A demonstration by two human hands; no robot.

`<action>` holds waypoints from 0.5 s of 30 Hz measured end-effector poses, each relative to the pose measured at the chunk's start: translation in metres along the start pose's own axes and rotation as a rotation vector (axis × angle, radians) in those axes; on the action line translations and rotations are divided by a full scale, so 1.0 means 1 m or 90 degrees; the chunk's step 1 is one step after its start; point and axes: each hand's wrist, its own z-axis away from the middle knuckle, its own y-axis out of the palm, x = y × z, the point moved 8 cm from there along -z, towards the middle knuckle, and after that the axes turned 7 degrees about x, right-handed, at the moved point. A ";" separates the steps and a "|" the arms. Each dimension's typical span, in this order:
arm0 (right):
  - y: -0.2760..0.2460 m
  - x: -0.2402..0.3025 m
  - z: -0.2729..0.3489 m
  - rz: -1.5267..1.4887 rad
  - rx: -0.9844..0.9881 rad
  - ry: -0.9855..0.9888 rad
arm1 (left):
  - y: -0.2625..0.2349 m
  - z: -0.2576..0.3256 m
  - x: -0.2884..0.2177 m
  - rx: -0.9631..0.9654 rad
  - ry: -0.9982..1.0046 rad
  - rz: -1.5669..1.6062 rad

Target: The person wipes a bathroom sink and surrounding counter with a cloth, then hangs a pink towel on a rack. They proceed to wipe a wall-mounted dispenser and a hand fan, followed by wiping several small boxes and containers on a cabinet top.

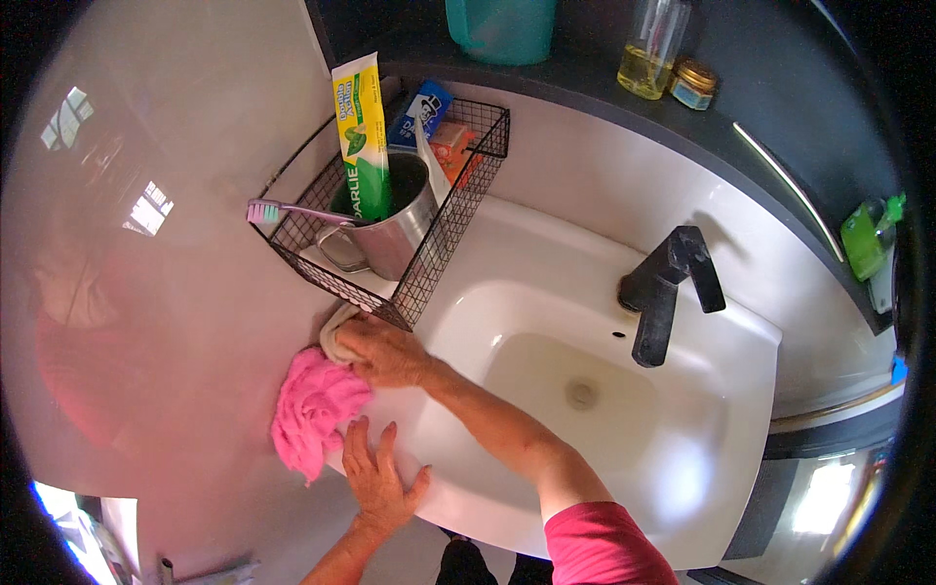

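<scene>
Head view, looking straight down at a white sink (682,458). The right hand (382,351) reaches across the basin's left rim, fingers curled over a pale cloth (334,334) pressed at the foot of a black wire basket (458,210); only a strip of that cloth shows under the knuckles. Just below it lies a pink towel (312,411), bunched up on the sink's left edge, touching the right hand. The left hand (380,478) rests flat and open on the rim, fingers spread, tips right beside the pink towel, gripping nothing.

The wire basket crowds the right hand from above: its lower corner sits almost over the knuckles. Inside stands a metal mug (395,234) with a green-and-yellow toothpaste tube (363,132) upright in it and a pink toothbrush (292,212) poking out left past the wire. Small boxes sit behind the mug.

Across the basin, a black tap (668,288) stands well apart from both hands. On the dark shelf: a teal jug (502,29), a glass of yellow liquid (648,58), a small jar (692,85).
</scene>
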 end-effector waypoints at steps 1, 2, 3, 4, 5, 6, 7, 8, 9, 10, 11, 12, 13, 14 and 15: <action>-0.009 0.010 0.003 0.027 -0.007 -0.002 | 0.001 -0.001 0.000 0.019 0.002 -0.003; -0.016 0.014 0.007 0.053 -0.014 -0.004 | 0.001 -0.002 0.000 0.039 0.002 -0.008; -0.016 0.003 0.009 0.076 0.035 0.073 | 0.001 -0.003 0.001 0.058 0.001 -0.012; -0.021 -0.009 0.011 0.097 0.082 0.148 | 0.002 -0.004 0.000 0.079 0.006 -0.026; -0.035 -0.013 0.015 0.196 0.005 0.118 | 0.006 -0.006 -0.002 0.101 0.011 -0.038; -0.049 -0.017 0.020 0.296 -0.076 0.099 | 0.009 -0.007 -0.003 0.122 0.015 -0.051; -0.067 -0.025 0.023 0.286 -0.086 0.219 | 0.008 -0.005 0.001 0.116 0.009 -0.043; -0.067 -0.057 0.031 0.361 -0.011 0.246 | 0.010 -0.008 -0.002 0.112 0.021 -0.029; -0.086 -0.054 0.036 0.476 -0.079 0.300 | 0.009 -0.006 0.000 0.108 0.017 -0.019; -0.104 -0.069 0.052 0.483 -0.174 0.317 | 0.008 -0.007 -0.001 0.122 0.015 -0.024; -0.120 -0.056 0.063 0.558 -0.267 0.227 | 0.008 -0.007 0.001 0.134 0.005 -0.028; -0.136 -0.084 0.079 0.569 -0.260 0.337 | 0.009 -0.008 -0.002 0.148 0.007 -0.030; -0.158 -0.088 0.095 0.616 -0.363 0.328 | 0.008 -0.008 -0.002 0.137 0.011 -0.022; -0.169 -0.082 0.101 0.586 -0.375 0.384 | 0.008 -0.007 0.000 0.127 0.009 -0.016; -0.166 -0.090 0.100 0.579 -0.385 0.408 | 0.009 -0.006 0.003 0.117 0.007 -0.009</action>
